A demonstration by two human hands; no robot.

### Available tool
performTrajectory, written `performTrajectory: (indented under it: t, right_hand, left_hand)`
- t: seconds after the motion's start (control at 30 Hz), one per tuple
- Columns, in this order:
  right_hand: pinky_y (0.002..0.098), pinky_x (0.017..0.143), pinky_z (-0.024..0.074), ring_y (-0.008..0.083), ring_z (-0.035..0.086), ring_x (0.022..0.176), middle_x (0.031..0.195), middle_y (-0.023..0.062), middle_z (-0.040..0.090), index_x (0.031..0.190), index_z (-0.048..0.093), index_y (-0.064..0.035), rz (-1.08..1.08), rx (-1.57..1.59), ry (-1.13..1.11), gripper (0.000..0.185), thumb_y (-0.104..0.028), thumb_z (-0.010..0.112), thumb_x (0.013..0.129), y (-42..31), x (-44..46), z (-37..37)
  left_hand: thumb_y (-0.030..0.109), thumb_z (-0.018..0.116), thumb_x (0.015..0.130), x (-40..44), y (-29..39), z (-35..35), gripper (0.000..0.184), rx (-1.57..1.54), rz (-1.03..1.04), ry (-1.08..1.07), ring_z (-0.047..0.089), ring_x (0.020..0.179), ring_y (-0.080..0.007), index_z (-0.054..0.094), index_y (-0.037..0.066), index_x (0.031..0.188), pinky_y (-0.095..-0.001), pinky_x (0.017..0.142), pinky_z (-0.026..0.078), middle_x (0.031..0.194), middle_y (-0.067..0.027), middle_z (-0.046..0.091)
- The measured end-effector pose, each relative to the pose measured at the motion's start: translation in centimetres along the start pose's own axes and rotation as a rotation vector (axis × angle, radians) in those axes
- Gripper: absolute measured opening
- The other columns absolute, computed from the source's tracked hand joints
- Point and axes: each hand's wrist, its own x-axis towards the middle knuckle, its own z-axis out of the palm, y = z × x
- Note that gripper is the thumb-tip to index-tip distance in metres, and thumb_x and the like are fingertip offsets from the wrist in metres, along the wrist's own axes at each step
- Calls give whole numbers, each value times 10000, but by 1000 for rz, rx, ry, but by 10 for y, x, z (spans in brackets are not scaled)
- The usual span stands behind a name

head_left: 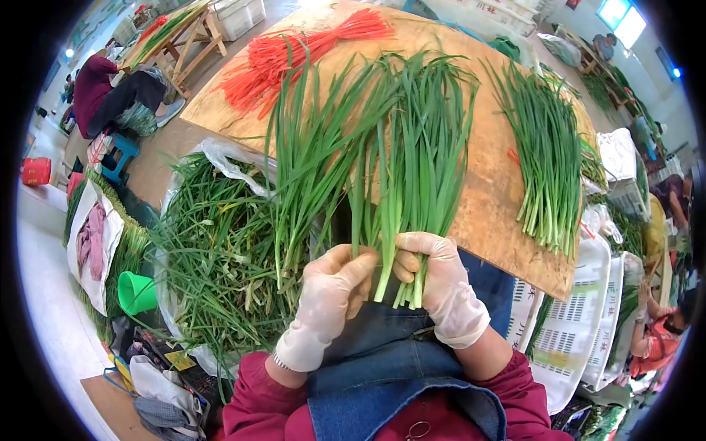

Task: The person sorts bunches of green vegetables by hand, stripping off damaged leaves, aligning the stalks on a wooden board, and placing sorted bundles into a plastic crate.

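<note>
My left hand [338, 279], in a thin whitish glove, is closed, with thumb and finger pinching a few green garlic chive stalks [358, 198]. Beside it my right hand [434, 275], gloved too, grips a bunch of garlic chives [423, 162] near its pale cut ends. The bunch's leaves lie on the wooden board [485, 206], and its ends stick out over the near edge toward me. Looser chives [312, 162] spread to the left of the bunch. On the board's right side lies a neat pile of chives [544, 162].
Red plastic strips [301, 55] lie at the board's far left. A plastic-lined container of leaf scraps [220, 257] stands left of my knees. Nearby are a green bucket [137, 292] and white crates [570, 323]. Other people [110, 95] sit farther off.
</note>
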Motion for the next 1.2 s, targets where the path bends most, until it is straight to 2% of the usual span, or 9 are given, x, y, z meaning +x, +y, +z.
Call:
performTrajectory:
  t: [0.23,0.33,0.4,0.5,0.63,0.73,0.97,1.17,1.2]
  right_hand:
    - [233,443,337,131,407,438,516,18,452,832,602,56,-38,-63,38,142,-63,562,764,-4,-5,1]
    - [283,572,507,178,551,561,658,68,571,904,588,58,25,35,69,220,-70,589,725,-16,-11,-11]
    - [334,668,546,208,594,666,827,115,604,975,574,53,-21,88,39,286,-88,590,726,-20,-16,-16]
    - [388,726,560,258,642,755,869,158,642,970,583,70,-7,189,-21,254,-44,572,743,-23,-18,-23]
    - [393,723,562,287,646,805,882,191,637,998,561,88,57,171,-35,273,-40,560,757,-23,-16,-22]
    - [395,695,568,302,649,806,895,203,624,1014,544,107,60,161,-22,278,-17,548,766,-22,-14,-22]
    - [364,611,574,290,651,773,906,190,612,1027,534,127,-74,-18,25,277,30,543,768,-18,-18,-12]
    - [292,499,537,244,637,661,851,184,619,974,563,121,-83,-49,92,239,34,544,753,-19,-20,-22]
    - [287,489,532,240,634,653,850,183,620,967,567,120,-73,-26,90,235,32,543,750,-20,-21,-28]
  left_hand:
    - [163,530,890,-18,3,-16,166,49,530,250,292,347,-55,582,8,864,-207,313,220,477,37,371]
    - [169,508,911,-35,6,-62,171,41,860,607,330,384,-55,592,20,896,-222,333,268,498,27,372]
    - [185,511,917,-38,7,-98,182,261,722,944,388,446,-64,599,29,950,-213,396,331,555,11,434]
    - [124,547,881,-36,-20,-126,194,1076,683,987,476,603,-126,573,-9,1021,-253,516,404,783,-77,546]
    - [103,615,819,-27,-23,-65,243,1028,885,487,555,818,-165,593,0,1039,-267,654,459,961,-98,590]
    - [68,562,833,2,-21,-26,277,606,509,153,553,606,-96,553,-51,1083,-208,551,446,914,-94,617]
    - [210,587,830,49,20,38,344,713,264,16,563,580,-159,575,-85,1007,-269,548,452,776,-113,627]
    - [179,567,849,76,24,15,204,953,765,163,558,612,-186,616,-19,834,-303,560,434,695,-136,607]
    - [176,555,854,71,40,7,183,936,863,266,606,690,-341,598,3,811,-375,605,461,723,-213,607]
